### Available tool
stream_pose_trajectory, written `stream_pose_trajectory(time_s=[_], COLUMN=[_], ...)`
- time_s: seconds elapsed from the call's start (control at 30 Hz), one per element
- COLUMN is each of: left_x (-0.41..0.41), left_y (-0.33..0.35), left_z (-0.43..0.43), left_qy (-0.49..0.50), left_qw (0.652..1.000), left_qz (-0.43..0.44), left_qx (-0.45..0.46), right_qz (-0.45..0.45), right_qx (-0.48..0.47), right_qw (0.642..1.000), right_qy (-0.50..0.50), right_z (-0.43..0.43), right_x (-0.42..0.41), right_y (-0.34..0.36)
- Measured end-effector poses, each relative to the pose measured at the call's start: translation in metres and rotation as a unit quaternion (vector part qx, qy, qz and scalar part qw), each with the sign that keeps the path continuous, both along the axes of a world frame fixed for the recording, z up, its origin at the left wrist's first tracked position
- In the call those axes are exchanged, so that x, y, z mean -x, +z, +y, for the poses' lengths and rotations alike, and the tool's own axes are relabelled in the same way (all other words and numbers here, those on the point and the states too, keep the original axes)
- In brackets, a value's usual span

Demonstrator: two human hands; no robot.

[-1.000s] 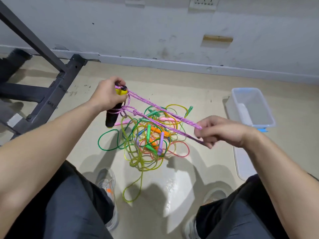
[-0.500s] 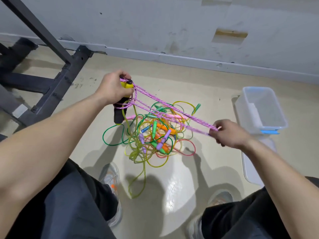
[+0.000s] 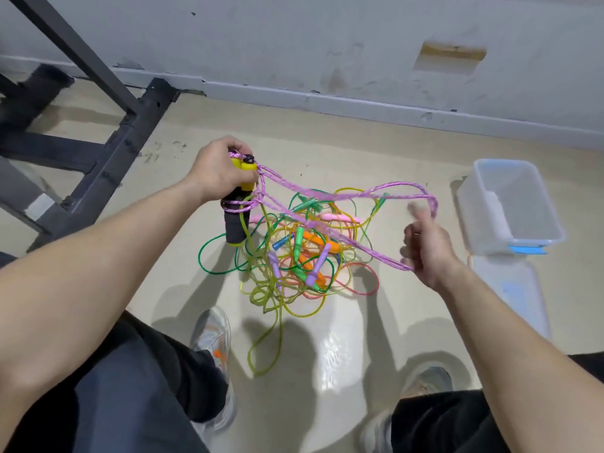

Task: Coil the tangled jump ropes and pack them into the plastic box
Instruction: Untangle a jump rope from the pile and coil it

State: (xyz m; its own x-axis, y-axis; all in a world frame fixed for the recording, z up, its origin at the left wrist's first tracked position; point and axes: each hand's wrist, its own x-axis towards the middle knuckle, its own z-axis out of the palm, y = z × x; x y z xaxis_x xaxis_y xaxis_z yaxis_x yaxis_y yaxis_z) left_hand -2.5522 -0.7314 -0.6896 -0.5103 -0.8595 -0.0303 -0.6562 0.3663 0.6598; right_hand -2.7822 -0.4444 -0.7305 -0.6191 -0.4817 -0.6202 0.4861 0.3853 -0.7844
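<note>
Left hand is up over the floor, fingers clamped round a pair of yellow-and-black handles held upright together. Pink rope is wound a few turns round the handles just below the fist, and several strands run from there out to the right. Right hand is blurred; thumb points up, the other fingers are curled in. The pink rope's far loop hooks over the thumb and comes back along the lower edge of the hand, so the hand holds the loop open and slack in the air. Below and between the hands, the tangle lies on the floor: thin green, yellow and red cords knotted together with orange, green, purple, pink and blue handles in the middle. The clear box stands open to the right of the tangle, apart from it, with its lid flat on the floor just in front. Dark metal frame at far left by the wall. Two grey shoes at the near edge.
</note>
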Motion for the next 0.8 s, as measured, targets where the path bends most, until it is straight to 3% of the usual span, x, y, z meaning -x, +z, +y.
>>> stream_pose_trajectory(time_s=[0.03, 0.1, 0.17, 0.27, 0.43, 0.5, 0.63, 0.73, 0.8], left_x=[0.000, 0.002, 0.004, 0.004, -0.004, -0.009, -0.008, 0.000, 0.005], left_y=[0.000, -0.002, -0.005, -0.004, -0.004, -0.004, -0.001, 0.002, 0.004], left_z=[0.000, 0.006, 0.012, 0.013, 0.010, 0.004, -0.002, 0.005, 0.011], left_qy=[-0.015, -0.057, -0.098, -0.118, -0.141, -0.117, -0.030, -0.006, 0.004], left_qw=[1.000, 0.997, 0.991, 0.984, 0.971, 0.975, 0.995, 0.998, 1.000], left_qz=[-0.015, -0.038, -0.063, -0.094, -0.145, -0.152, -0.082, -0.048, -0.017], left_qx=[0.014, 0.038, 0.063, 0.090, 0.126, 0.116, 0.047, 0.031, 0.002], right_qz=[0.121, 0.320, 0.426, 0.529, 0.590, 0.574, 0.456, 0.395, 0.358], right_qx=[-0.062, -0.182, -0.248, -0.294, -0.321, -0.354, -0.419, -0.356, -0.310], right_qw=[0.988, 0.899, 0.815, 0.736, 0.675, 0.672, 0.721, 0.791, 0.807], right_qy=[0.078, 0.236, 0.304, 0.304, 0.305, 0.307, 0.312, 0.302, 0.352], right_z=[0.000, -0.003, -0.008, -0.014, -0.013, 0.001, 0.022, 0.014, 0.007], right_x=[0.000, 0.000, -0.001, -0.001, 0.017, 0.036, 0.052, 0.039, 0.029], right_y=[-0.006, -0.012, -0.012, -0.011, -0.014, -0.018, -0.025, -0.030, -0.035])
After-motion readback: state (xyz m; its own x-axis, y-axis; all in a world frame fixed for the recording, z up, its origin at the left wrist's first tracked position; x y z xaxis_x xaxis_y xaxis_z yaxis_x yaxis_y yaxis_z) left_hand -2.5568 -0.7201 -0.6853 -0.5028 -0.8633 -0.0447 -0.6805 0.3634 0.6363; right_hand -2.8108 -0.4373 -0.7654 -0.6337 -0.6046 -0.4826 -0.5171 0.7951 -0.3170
